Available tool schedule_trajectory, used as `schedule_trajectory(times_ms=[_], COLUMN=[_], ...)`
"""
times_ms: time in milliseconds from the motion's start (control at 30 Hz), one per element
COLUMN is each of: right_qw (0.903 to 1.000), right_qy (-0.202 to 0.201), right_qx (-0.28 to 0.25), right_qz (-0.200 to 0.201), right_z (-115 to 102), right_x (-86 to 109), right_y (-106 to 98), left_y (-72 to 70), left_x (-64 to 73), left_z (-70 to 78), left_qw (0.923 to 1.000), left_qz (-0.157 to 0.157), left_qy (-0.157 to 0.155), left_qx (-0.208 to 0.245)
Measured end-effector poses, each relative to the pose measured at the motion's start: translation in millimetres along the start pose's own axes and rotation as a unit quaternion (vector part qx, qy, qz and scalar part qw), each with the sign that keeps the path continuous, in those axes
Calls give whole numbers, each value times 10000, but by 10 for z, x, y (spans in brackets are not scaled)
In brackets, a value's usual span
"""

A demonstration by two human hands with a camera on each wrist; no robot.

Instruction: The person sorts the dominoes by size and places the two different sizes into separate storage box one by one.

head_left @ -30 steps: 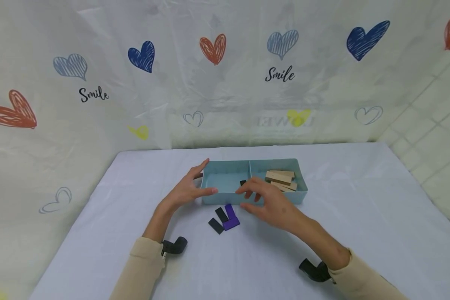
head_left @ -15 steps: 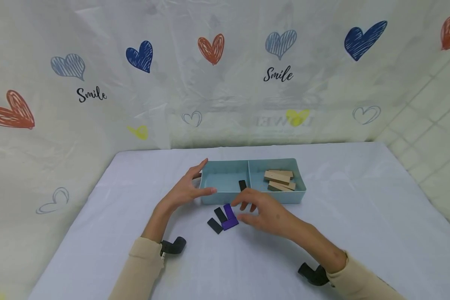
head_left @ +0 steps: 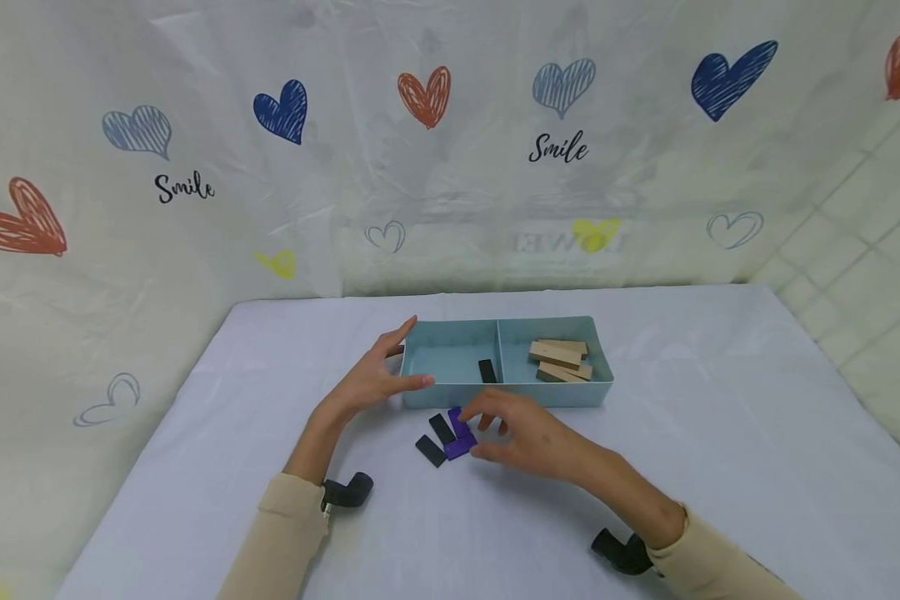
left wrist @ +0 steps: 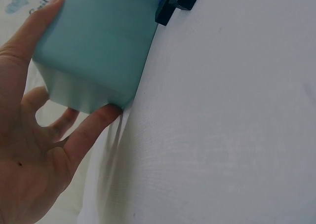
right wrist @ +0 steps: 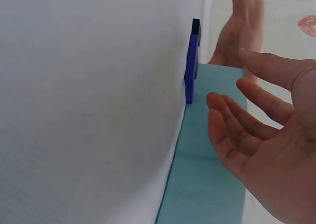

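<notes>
Gripping box (head_left: pixel 555 397) at left end with left hand (head_left: pixel 375 379), hovering loose-fingered right hand (head_left: pixel 528 435) by purple blocks (head_left: pixel 457 449), probably just apart. Can spot wooden blocks (head_left: pixel 555 357) only on head cam.

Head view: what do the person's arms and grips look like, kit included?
Left sleeve and right sleeve: long, plain beige. At the sleeve ends, a left unit and right unit, both black and bent, probably the wrist cameras. Left grip and right grip: bare, no glove or ring visible. No cable I can make out.
</notes>
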State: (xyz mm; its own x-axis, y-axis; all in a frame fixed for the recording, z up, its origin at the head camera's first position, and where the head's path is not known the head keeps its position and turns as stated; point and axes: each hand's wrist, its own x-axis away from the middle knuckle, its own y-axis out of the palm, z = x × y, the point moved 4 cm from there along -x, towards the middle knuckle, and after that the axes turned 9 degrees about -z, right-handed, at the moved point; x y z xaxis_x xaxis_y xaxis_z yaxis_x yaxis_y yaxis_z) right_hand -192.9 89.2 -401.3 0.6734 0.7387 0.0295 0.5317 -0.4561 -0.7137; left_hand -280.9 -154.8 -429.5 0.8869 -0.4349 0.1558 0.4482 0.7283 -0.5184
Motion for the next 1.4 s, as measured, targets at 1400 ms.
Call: schedule_trajectory(times_ms=[1400], right_qw=[9963], right_qy=[330], right_qx=[561], right_qz=[-561], right_z=[36], right_x=[-141], right_y=[262], left_y=[-16], left_x=[-30], left_z=[-25], left_qw=[10000], left_qz=[24], left_qy=[-41], left_qx=[-79])
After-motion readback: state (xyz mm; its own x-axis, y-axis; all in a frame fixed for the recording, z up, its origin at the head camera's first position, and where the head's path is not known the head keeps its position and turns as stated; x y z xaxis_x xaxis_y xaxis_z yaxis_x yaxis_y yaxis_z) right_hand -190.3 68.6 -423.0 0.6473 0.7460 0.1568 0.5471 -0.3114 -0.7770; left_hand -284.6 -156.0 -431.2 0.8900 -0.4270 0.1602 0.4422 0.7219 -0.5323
